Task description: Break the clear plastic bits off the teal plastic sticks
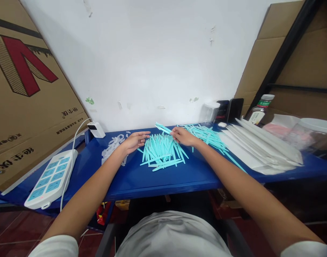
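Note:
A heap of thin turquoise plastic sticks lies in the middle of the blue table. My right hand pinches a few turquoise sticks that jut out to the left above the heap. At the heap's left edge my left hand lies with fingers stretched out, holding nothing. Left of it sits a small pile of clear plastic pieces. More turquoise sticks are spread behind my right forearm.
A stack of white paper sleeves lies at the right. A white power strip and charger sit at the left. A clear jar, dark phones, a bottle and cardboard boxes line the back and sides.

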### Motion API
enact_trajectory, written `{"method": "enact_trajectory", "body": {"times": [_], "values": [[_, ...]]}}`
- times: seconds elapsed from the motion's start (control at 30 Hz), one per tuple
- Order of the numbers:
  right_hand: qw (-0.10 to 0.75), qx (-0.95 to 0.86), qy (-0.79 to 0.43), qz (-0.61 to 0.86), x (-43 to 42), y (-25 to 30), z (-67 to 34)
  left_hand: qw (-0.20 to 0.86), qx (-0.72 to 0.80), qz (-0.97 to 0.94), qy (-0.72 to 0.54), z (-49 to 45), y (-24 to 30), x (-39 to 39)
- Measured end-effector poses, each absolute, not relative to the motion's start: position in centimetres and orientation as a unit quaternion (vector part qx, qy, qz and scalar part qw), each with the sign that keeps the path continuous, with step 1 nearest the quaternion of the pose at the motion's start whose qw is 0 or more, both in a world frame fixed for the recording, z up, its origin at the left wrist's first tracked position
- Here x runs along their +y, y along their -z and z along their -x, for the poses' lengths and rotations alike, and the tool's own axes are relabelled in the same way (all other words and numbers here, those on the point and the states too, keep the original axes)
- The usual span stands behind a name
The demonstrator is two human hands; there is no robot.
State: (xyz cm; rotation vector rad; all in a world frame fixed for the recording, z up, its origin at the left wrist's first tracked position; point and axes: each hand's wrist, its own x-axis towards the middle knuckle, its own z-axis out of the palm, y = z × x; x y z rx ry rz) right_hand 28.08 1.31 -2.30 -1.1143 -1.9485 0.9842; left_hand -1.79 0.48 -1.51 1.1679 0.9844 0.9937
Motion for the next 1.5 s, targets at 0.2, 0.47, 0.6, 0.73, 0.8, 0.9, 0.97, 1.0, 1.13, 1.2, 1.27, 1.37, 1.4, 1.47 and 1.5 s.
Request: {"method": "enact_trajectory", "body": {"times": [0.2,0.47,0.6,0.73,0.8,0.9,0.97,1.0,1.13,1.2,1.27,1.37,1.4,1.47,1.5], "values": [[0.331,-0.756,-0.385,0.414,1.3,2.4,-28.1,0.488,0.469,-0.622,-0.394,1.9,1.7,0.3],[0.321,-0.763,-0.386,0.407,1.2,2.3,-28.1,0.556,0.426,-0.571,-0.429,1.0,1.2,-0.4],[0.322,-0.758,-0.4,0.402,1.1,2.3,-28.2,0.575,0.416,-0.556,-0.433,0.8,1.6,-0.3],[0.315,-0.76,-0.404,0.399,1.2,2.5,-28.3,0.548,0.425,-0.575,-0.435,0.9,2.2,0.1],[0.311,-0.764,-0.402,0.398,1.2,2.5,-28.3,0.505,0.454,-0.599,-0.425,1.1,2.3,0.1],[0.314,-0.766,-0.398,0.396,1.3,2.4,-28.3,0.465,0.467,-0.64,-0.395,1.3,2.3,0.0],[0.32,-0.762,-0.402,0.394,1.3,2.4,-28.3,0.439,0.453,-0.682,-0.37,1.5,2.4,0.1],[0.324,-0.759,-0.406,0.393,1.4,2.5,-28.3,0.412,0.447,-0.706,-0.363,1.5,2.5,0.2],[0.329,-0.754,-0.411,0.393,1.4,2.5,-28.3,0.317,0.435,-0.756,-0.371,1.8,2.8,0.6],[0.331,-0.754,-0.41,0.391,1.4,2.5,-28.4,0.312,0.439,-0.76,-0.363,1.8,2.7,0.5],[0.333,-0.758,-0.405,0.388,1.4,2.4,-28.5,0.309,0.444,-0.767,-0.345,1.8,2.6,0.4],[0.333,-0.765,-0.391,0.388,1.4,2.3,-28.6,0.319,0.439,-0.774,-0.324,1.7,2.6,0.2],[0.333,-0.767,-0.388,0.388,1.4,2.3,-28.6,0.329,0.436,-0.774,-0.321,1.6,2.6,0.1],[0.332,-0.768,-0.386,0.389,1.4,2.2,-28.6,0.344,0.427,-0.771,-0.322,1.5,2.7,0.1],[0.331,-0.769,-0.386,0.388,1.4,2.2,-28.5,0.347,0.426,-0.77,-0.325,1.4,2.7,0.1]]}}
